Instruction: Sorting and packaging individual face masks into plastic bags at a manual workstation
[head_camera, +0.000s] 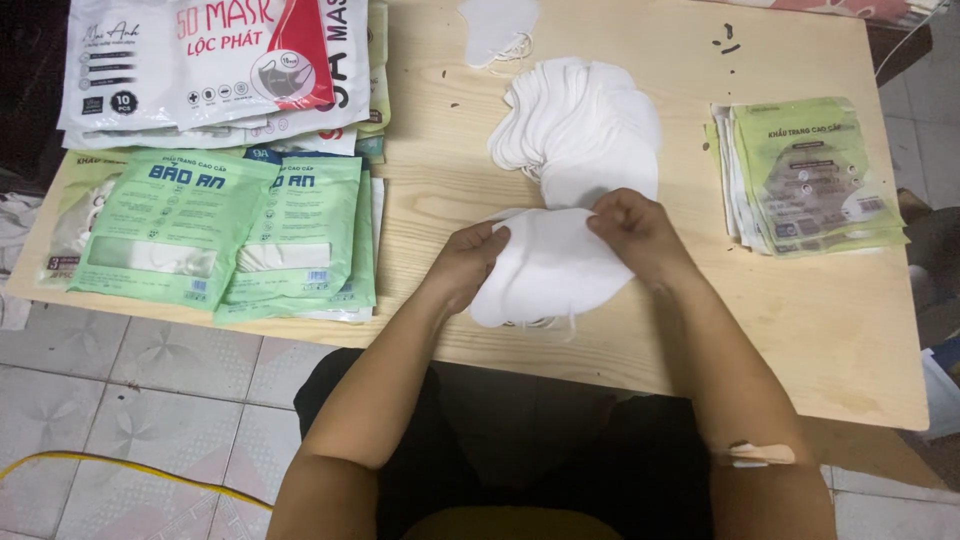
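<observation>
Both my hands hold a small stack of white face masks (548, 270) just above the wooden table (800, 320). My left hand (468, 262) grips the stack's left edge. At the top right edge my right hand (634, 228) pinches it. Thin ear loops hang from the stack's lower edge. Right behind it lies a fanned pile of white masks (580, 125). One more white mask (497, 30) sits at the table's far edge.
Green packs of masks (225, 235) lie stacked at the left, with white and red mask packs (215, 60) behind them. A pile of flat green bags (815, 175) rests at the right. Tiled floor with a yellow cable (120, 468) shows below left.
</observation>
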